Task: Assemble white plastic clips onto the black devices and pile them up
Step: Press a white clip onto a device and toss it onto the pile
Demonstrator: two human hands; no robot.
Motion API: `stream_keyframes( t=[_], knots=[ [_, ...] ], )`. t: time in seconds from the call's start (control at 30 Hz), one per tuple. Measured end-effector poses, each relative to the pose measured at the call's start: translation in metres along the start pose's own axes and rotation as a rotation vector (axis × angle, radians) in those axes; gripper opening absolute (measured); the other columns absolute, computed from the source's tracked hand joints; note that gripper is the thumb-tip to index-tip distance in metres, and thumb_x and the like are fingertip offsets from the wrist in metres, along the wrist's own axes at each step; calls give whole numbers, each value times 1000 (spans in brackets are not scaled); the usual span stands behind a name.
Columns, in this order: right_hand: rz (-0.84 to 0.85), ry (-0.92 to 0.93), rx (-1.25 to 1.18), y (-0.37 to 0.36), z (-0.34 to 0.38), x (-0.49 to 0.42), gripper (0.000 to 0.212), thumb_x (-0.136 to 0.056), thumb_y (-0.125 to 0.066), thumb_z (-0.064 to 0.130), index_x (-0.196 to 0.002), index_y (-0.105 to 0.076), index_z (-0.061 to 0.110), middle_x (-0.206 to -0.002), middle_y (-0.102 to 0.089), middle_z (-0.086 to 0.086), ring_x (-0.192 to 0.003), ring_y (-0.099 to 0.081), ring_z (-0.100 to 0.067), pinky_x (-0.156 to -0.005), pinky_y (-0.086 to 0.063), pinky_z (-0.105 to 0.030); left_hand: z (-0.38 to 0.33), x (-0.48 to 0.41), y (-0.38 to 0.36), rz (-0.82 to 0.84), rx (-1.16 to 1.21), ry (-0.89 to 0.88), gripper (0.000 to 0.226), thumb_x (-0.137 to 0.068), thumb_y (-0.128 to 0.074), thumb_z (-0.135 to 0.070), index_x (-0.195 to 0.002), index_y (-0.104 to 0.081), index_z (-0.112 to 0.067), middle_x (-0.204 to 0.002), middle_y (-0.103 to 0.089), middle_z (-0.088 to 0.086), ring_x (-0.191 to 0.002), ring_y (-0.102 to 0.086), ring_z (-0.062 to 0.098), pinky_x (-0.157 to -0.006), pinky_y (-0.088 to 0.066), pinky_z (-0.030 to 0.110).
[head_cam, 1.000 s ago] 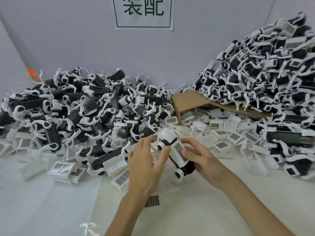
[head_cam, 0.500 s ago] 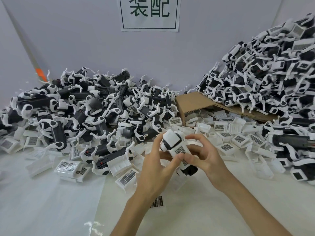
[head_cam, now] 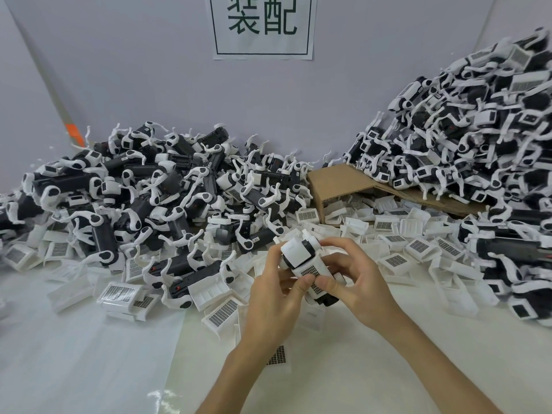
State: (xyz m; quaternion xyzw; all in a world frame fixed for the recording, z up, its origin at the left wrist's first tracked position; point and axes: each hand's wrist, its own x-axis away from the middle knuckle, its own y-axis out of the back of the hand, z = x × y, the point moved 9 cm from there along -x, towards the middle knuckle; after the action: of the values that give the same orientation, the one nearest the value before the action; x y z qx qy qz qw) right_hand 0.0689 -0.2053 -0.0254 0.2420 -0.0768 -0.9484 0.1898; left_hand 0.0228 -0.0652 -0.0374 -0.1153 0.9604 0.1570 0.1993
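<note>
Fingers (head_cam: 304, 286) of both my hands grip one black device (head_cam: 324, 298) above the table (head_cam: 448, 354), steadying it so its white clip (head_cam: 310, 271) seats squarely.

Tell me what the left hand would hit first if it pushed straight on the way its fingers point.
The left hand points up and away, already against the held device. Past that, it would probably meet the loose white clips, then the cardboard piece; depth is unclear.
</note>
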Motion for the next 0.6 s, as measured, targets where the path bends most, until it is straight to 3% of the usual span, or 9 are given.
stream_keyframes(
  t=[0.13,0.23,0.37,0.5,0.6],
  knots=[
    [0,3,30,0,0,0,46,-84,-77,26,-123,-55,35,-101,-77,8,-100,-71,-13,-88,-50,-17,0,1,1,-8,18,-2,38,-96,-68,-19,-128,-49,-25,-101,-76,-13,-91,-74,9,-83,-60,45],
    [39,-28,-37,-3,-2,1,48,-86,-75,28,-129,-53,32,-105,-77,4,-99,-73,-17,-85,-54,-23,-2,0,3,-25,-19,-35,43,-91,-65,-46,-128,-48,-30,-97,-76,-13,-82,-74,11,-76,-59,48],
    [59,-73,-129,-7,-5,0,53,-92,-71,29,-138,-47,31,-105,-75,-6,-92,-69,-27,-80,-57,-33,-5,2,3,-20,-23,-87,54,-89,-52,-63,-137,-35,-45,-96,-74,-19,-75,-71,9,-69,-57,29],
    [35,-98,-60,-3,-4,0,35,-82,-59,57,-111,-65,38,-98,-70,-1,-89,-61,-14,-75,-46,-25,-7,3,-1,20,64,-85,51,-90,-47,-63,-137,-34,-46,-94,-75,-8,-78,-70,17,-73,-57,39],
    [17,-107,-83,1,-4,-1,42,-79,-59,58,-109,-68,30,-102,-69,3,-89,-58,-14,-73,-44,-27,-11,5,-5,75,85,-84,44,-91,-45,-61,-133,-36,-50,-89,-75,-1,-72,-66,18,-66,-48,30]
  ],
)
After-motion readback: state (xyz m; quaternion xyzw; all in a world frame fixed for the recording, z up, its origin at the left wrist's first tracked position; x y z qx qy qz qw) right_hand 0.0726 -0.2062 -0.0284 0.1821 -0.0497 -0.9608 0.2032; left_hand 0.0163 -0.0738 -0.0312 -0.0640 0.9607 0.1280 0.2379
